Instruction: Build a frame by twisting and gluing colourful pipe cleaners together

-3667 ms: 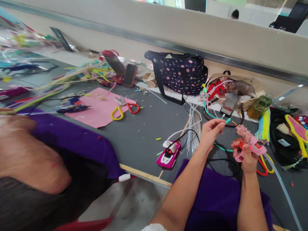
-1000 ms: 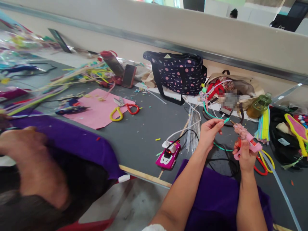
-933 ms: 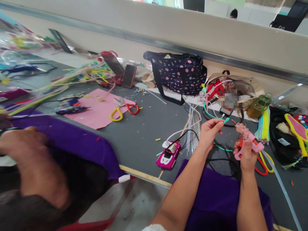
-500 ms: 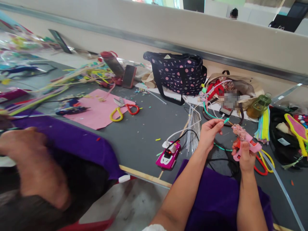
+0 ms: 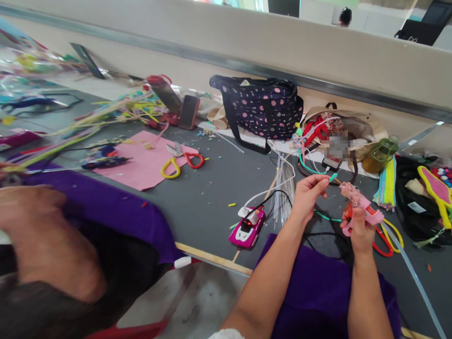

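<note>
While holding both hands close together above the grey table (image 5: 208,212), has a pink glue gun (image 5: 363,203) gripped in the right hand (image 5: 362,233), with fingers curled about the handle, probably to keep the trigger within easy reach. Aims the nozzle (image 5: 338,181) up and leftward, with the gun's long axis slanting from upper left to lower right, and with a translucent glue stick (image 5: 411,268) trailing from the rear along roughly that line. Opposite, pinches a small green piece (image 5: 333,177) in the left hand (image 5: 311,187), apparently end-up toward the right; presumably holds by the fingertips alone to spare skin from heat. Cannot tell contact from a slight gap between nozzle and piece. Below, has scissors (image 5: 383,242) partly behind the right hand; leftward, a magenta power strip (image 5: 249,230), likely placed near for the black cord (image 5: 278,191). Farther left, shares the table with a co-worker's blurred hand (image 5: 33,212).
</note>
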Demonstrator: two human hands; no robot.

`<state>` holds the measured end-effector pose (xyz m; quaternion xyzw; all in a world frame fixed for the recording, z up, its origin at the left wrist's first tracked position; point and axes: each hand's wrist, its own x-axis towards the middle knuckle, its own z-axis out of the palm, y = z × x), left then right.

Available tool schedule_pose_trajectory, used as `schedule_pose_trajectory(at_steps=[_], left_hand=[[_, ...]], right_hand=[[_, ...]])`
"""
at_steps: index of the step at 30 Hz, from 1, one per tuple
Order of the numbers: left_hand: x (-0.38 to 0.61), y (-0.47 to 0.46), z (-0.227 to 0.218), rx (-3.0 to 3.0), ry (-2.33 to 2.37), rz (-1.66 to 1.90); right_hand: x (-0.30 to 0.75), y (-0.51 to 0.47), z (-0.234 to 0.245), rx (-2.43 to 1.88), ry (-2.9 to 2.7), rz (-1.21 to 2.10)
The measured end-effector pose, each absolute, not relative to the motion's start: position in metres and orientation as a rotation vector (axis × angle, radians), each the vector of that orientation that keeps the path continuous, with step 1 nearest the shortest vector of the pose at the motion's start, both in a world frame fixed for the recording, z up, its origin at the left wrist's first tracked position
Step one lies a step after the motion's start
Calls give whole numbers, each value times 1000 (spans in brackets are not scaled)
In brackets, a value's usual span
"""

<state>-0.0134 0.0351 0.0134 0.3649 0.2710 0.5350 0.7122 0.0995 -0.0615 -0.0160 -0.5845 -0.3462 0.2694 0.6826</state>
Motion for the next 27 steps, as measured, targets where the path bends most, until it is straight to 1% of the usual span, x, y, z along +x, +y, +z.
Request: schedule_pose_trajectory(at_steps=[10,18,27], left_hand=[[-13,37,11,790,594,1182],[-13,36,13,786,596,1180],[-13,35,14,779,604,1171]], right_hand=[[97,-62,-14,-1391,-782,531],[96,-63,-13,-1306,-802,557],[94,-62,-11,-1361,-793,520]])
